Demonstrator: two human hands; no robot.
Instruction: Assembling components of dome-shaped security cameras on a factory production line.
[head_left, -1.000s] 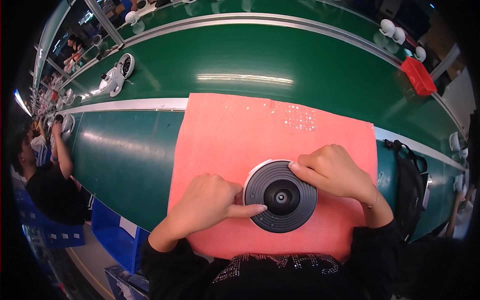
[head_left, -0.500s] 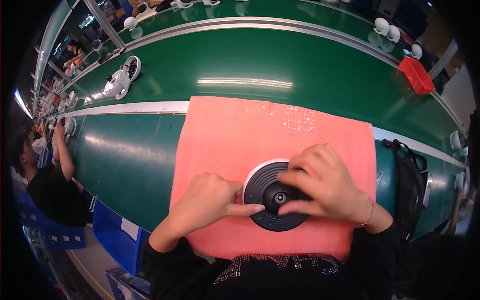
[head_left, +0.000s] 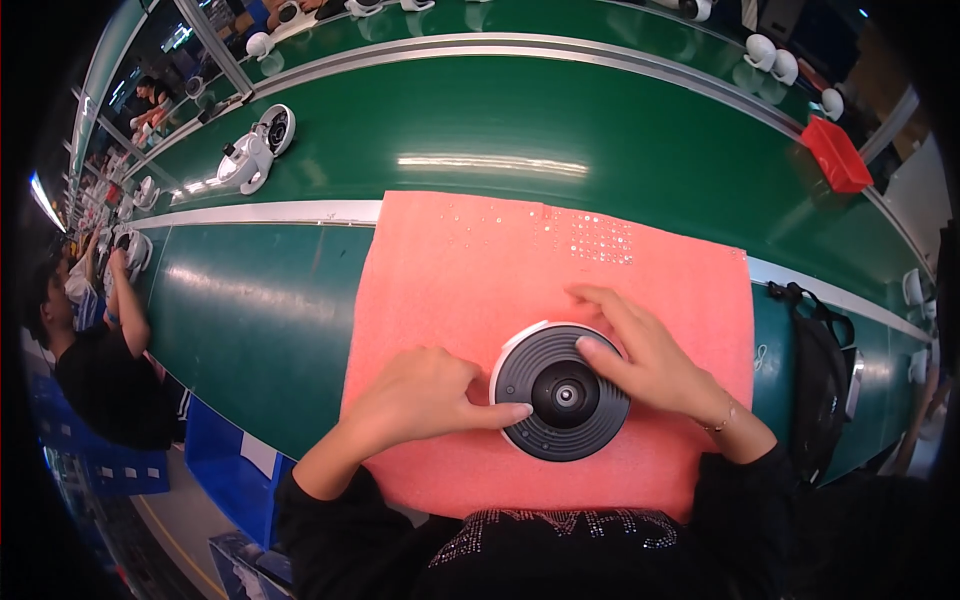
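Note:
A round camera unit (head_left: 520, 375) with a ribbed black face, a white rim and a lens in its middle lies face up on a pink foam mat (head_left: 430, 280). My left hand (head_left: 425, 400) grips its left side. The thumb presses on the black face and the curled fingers sit by the rim, their tips hidden. Over the far right edge of the unit is my right hand (head_left: 650, 360), its fingers apart and stretched out. Its thumb lies over the ribbed face; I cannot tell whether it touches.
Small shiny screws (head_left: 600, 240) stand in rows at the mat's far edge. Beyond runs a green conveyor belt (head_left: 480, 120) bearing white camera housings (head_left: 250, 155). A red bin (head_left: 835, 155) stands far right, a black bag (head_left: 820, 370) nearer. A co-worker (head_left: 105, 370) sits at left.
My right hand has come off the unit's centre toward the far right and its fingers have spread, uncovering the lens. The white housings on the belt have shifted slightly right.

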